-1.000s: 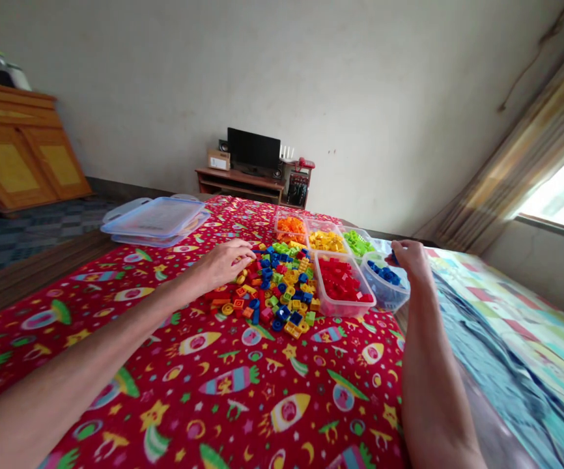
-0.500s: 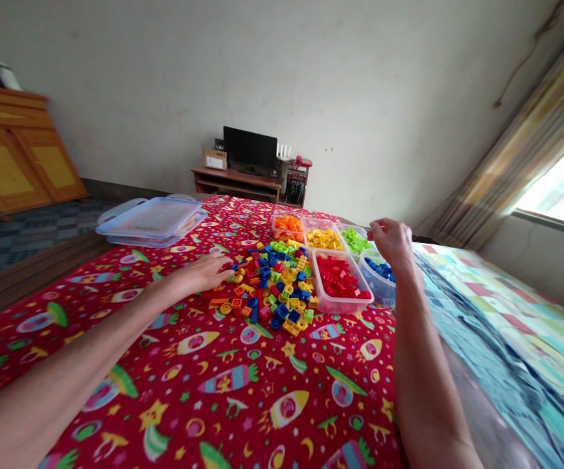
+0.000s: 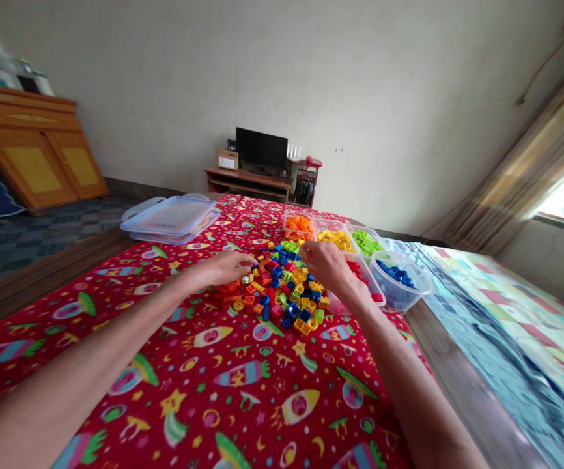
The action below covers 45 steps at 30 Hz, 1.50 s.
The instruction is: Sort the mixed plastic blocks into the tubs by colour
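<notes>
My left hand (image 3: 232, 266) is at the left edge of a heap of mixed toy building bricks (image 3: 275, 286). Its fingers are a little bent and apart, with no brick visible in them. My right hand (image 3: 328, 262) hangs over the heap's right side, back of the hand toward me. Its fingers are curled in, and whatever they hold, if anything, is hidden. Behind its wrist, partly covered, stands a clear box (image 3: 378, 301) of red bricks (image 3: 355, 267). Orange bricks (image 3: 299, 226), yellow bricks (image 3: 338, 240) and green bricks (image 3: 366, 241) fill boxes farther back.
A round clear tub (image 3: 421, 286) with blue bricks (image 3: 395, 273) stands at the right table edge. Stacked plastic lids (image 3: 172, 218) lie at the back left. A red patterned cloth (image 3: 243, 404) covers the table. Beyond the right edge is a bed (image 3: 497, 306).
My right hand has swung left from above the green and blue bricks to the heap. My left hand remains at the heap's left edge, its fingers more bent. The view has turned slightly left.
</notes>
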Each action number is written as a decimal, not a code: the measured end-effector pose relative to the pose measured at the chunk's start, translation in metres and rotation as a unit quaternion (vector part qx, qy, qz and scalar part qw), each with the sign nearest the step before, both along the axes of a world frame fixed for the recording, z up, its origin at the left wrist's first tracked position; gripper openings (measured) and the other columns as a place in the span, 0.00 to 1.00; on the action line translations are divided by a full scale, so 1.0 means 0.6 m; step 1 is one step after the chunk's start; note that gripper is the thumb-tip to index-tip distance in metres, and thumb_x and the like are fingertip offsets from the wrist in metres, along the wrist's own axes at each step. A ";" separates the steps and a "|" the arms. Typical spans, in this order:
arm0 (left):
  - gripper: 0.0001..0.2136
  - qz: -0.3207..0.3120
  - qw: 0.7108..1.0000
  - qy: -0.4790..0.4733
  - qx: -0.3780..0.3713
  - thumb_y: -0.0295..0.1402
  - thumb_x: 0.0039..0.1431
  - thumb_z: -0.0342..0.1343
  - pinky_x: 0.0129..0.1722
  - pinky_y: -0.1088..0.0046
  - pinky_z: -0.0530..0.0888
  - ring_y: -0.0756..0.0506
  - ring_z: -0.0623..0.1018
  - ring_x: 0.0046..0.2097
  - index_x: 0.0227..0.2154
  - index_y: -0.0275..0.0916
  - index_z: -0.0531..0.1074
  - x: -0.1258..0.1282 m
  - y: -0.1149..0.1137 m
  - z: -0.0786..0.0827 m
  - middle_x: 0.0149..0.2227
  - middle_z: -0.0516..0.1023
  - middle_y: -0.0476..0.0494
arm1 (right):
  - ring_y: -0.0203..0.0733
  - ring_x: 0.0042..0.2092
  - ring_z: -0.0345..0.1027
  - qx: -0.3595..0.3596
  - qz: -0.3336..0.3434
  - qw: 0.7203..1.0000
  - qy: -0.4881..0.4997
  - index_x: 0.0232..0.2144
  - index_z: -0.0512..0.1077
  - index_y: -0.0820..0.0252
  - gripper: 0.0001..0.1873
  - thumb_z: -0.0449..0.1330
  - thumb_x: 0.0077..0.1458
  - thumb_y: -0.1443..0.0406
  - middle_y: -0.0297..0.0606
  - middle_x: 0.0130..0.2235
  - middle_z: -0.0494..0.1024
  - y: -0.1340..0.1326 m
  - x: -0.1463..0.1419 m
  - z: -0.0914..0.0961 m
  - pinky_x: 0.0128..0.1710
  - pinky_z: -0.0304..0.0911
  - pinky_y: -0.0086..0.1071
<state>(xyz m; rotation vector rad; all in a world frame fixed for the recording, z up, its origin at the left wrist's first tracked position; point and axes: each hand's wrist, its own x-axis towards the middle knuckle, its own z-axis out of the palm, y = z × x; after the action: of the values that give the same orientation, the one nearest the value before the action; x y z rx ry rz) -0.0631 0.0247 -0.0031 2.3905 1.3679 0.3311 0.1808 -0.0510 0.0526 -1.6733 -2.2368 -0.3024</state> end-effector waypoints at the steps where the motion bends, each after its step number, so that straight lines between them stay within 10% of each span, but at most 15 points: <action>1: 0.21 0.001 1.000 -0.016 -0.005 0.39 0.54 0.48 0.42 0.73 0.72 0.42 0.78 0.45 0.48 0.39 0.74 -0.004 0.004 0.003 0.45 0.80 0.43 | 0.34 0.26 0.61 -0.012 0.003 1.000 -0.016 0.32 0.74 0.63 0.17 0.46 0.61 0.67 0.40 0.28 0.76 -0.003 -0.010 -0.005 0.26 0.45 0.30; 10: 0.16 -0.003 0.996 0.084 0.012 0.39 0.50 0.54 0.38 0.76 0.71 0.45 0.78 0.39 0.41 0.43 0.77 -0.031 0.013 0.000 0.38 0.81 0.47 | 0.37 0.28 0.65 -0.034 -0.001 0.997 -0.074 0.35 0.73 0.62 0.17 0.44 0.61 0.67 0.41 0.30 0.76 -0.010 -0.027 -0.014 0.25 0.44 0.31; 25: 0.14 -0.036 0.980 -0.024 0.193 0.28 0.51 0.52 0.40 0.72 0.71 0.44 0.77 0.39 0.40 0.39 0.76 0.005 0.025 -0.061 0.37 0.79 0.41 | 0.39 0.31 0.69 -0.060 0.023 0.994 -0.088 0.35 0.73 0.62 0.17 0.44 0.61 0.68 0.45 0.33 0.78 -0.016 -0.041 -0.025 0.29 0.52 0.30; 45: 0.06 0.015 0.990 -0.029 0.140 0.31 0.45 0.56 0.34 0.73 0.69 0.45 0.75 0.33 0.28 0.40 0.75 0.001 0.028 -0.048 0.30 0.78 0.47 | 0.45 0.35 0.73 -0.077 0.024 0.991 -0.103 0.38 0.73 0.60 0.20 0.41 0.64 0.65 0.47 0.34 0.78 -0.017 -0.048 -0.035 0.30 0.56 0.31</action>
<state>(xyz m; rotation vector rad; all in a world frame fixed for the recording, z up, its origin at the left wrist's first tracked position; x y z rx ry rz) -0.0623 0.0416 -0.0318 2.5601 1.4138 0.6337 0.1518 -0.0609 0.0318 -1.7313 -2.5045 -0.3104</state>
